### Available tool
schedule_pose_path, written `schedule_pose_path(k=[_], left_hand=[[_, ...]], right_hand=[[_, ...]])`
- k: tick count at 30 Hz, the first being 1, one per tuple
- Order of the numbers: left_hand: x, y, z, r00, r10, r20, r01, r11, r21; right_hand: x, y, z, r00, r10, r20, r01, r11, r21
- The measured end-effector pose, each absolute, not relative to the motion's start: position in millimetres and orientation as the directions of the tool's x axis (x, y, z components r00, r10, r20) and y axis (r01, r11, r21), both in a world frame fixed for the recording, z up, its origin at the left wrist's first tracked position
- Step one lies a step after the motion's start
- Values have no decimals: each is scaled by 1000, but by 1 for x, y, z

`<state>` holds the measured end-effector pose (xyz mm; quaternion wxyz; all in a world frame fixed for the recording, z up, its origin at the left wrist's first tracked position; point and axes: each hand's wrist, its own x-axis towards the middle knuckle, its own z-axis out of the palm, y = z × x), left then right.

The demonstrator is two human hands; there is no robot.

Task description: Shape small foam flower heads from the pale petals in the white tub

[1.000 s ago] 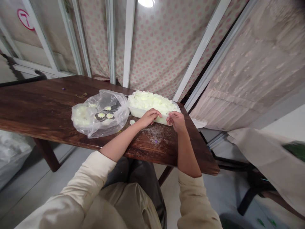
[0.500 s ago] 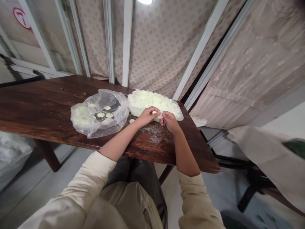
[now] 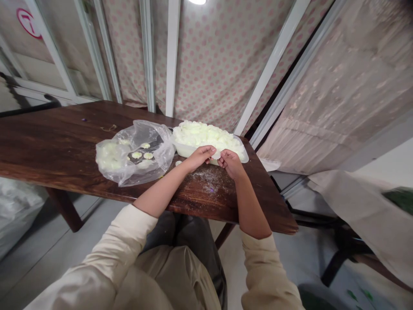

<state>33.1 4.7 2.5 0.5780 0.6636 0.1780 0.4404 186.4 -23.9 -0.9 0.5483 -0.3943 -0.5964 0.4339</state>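
Observation:
Between my two hands is a small pale scalloped piece, like a flower-shaped petal disc [image 3: 215, 155]. My left hand [image 3: 202, 156] pinches it from the left with thumb and fingers. From the right, the fingertips of my right hand [image 3: 229, 162] are closed on its other edge. Just behind my hands stands a translucent plastic tub [image 3: 184, 150], heaped with pale yellow-green flower pieces [image 3: 203, 133]. To the left lies a clear plastic bag [image 3: 158, 165] with several similar pieces [image 3: 137, 155] in it. One loose piece [image 3: 178, 163] rests beside my left wrist.
The dark wooden table [image 3: 64, 142] carries white crumbs [image 3: 209, 178] in front of my hands and a bit of string [image 3: 109, 128] at the back left. Behind it hangs a dotted curtain [image 3: 213, 64]. A cloth-covered seat [image 3: 361, 211] stands at right.
The pale piece between my fingers has turned and now shows more of its flat face. My hands have barely moved; the tub and bag stay put.

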Motion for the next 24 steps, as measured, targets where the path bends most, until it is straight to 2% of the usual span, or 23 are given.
schedule_pose_path(k=[5,9,13,15,18,21,24], left_hand=[[32,8,1,493,773,400,-198,-349,916],[32,7,2,450,798,400,-196,-349,917],[33,8,1,447,800,399,-240,-322,916],[33,9,1,455,790,410,-262,-321,910],[33,8,1,460,773,437,-243,-364,899],[34,6,2,433,777,458,-281,-366,887],[35,6,1,417,792,445,-344,-315,884]], right_hand=[[187,-25,0,-88,955,282,-22,282,-959],[187,-27,1,-125,936,329,25,334,-942],[192,-21,0,-4,914,407,66,406,-912],[198,-16,-2,179,847,500,179,472,-863],[212,-11,-4,430,605,670,518,442,-732],[222,-11,-4,416,471,778,763,285,-580],[217,-16,-2,306,434,848,854,269,-446]])
